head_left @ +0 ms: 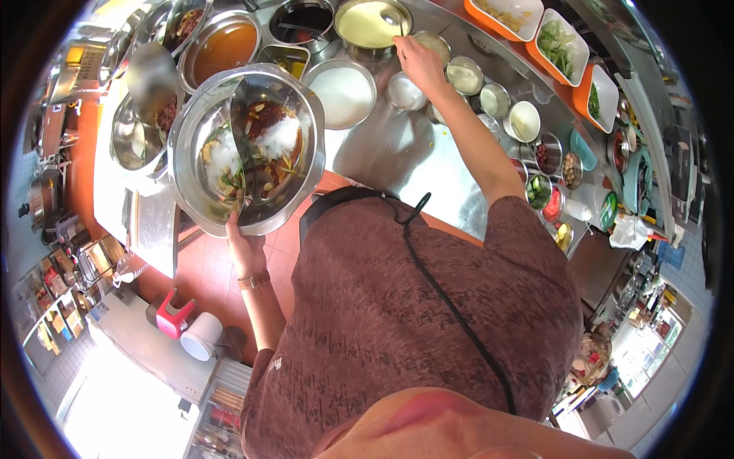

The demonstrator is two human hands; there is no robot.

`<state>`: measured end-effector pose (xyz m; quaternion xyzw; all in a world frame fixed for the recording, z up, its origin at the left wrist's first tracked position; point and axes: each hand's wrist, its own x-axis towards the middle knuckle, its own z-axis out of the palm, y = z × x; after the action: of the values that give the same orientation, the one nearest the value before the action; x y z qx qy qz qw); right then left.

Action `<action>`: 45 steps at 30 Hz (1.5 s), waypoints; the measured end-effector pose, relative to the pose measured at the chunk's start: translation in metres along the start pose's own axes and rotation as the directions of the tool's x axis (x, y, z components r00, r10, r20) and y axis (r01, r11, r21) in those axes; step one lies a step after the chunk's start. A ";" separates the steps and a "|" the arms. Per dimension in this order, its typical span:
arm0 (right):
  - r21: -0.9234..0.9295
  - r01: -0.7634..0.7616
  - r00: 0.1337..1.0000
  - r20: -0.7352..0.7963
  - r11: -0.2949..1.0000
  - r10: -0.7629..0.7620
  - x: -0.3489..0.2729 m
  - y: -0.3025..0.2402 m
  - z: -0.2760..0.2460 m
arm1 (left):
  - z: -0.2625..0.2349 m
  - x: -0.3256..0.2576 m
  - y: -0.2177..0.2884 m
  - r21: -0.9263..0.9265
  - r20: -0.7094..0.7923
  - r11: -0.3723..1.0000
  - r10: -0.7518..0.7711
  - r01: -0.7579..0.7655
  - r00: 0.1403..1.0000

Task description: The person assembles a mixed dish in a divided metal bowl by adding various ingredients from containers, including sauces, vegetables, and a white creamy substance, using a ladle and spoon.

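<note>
A wide round stainless-steel pot with a curved divider [246, 149] is held up from below by the left hand [243, 246], whose fingers are clenched around its near rim; the pot is raised above the floor, just beside the edge of the steel table [397, 153]. In its two halves, dark red sauce, chillies, white mounds and green herbs can be seen.

The right hand [417, 60] is stretched far across the table, its fingers closed on the thin handle of a metal ladle [394, 21] that is dipped into a large steel bowl of pale yellow liquid [372, 27]. Just beside that hand small round steel cups of seasoning [465, 75] are set in a row, and a steel bowl of white powder [341, 93] is placed between the pot and the hand. A basin of orange-brown broth [223, 47] is seen behind the pot. Orange rectangular trays with vegetables [556, 47] are lined along the far edge.
</note>
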<state>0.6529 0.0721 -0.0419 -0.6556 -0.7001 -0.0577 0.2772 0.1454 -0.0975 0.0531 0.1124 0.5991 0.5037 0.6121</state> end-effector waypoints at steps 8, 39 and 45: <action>0.690 -0.642 0.746 0.462 0.335 0.479 0.023 0.022 0.036 | 0.034 -0.016 -0.003 -0.002 0.001 0.999 -0.051 0.051 0.999; 0.889 -0.433 0.837 0.336 0.147 0.433 0.038 -0.022 -0.101 | 0.117 0.022 0.004 0.205 0.165 0.977 0.018 -0.053 0.986; 0.482 0.361 0.930 -0.122 0.799 -0.347 0.000 -0.066 -0.140 | 0.141 0.023 0.000 0.230 0.234 0.973 -0.030 -0.026 0.972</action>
<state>0.6341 0.0007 0.0941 -0.4192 -0.7971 0.0643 0.4299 0.2598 -0.0141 0.0755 0.2416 0.5768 0.4128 0.6622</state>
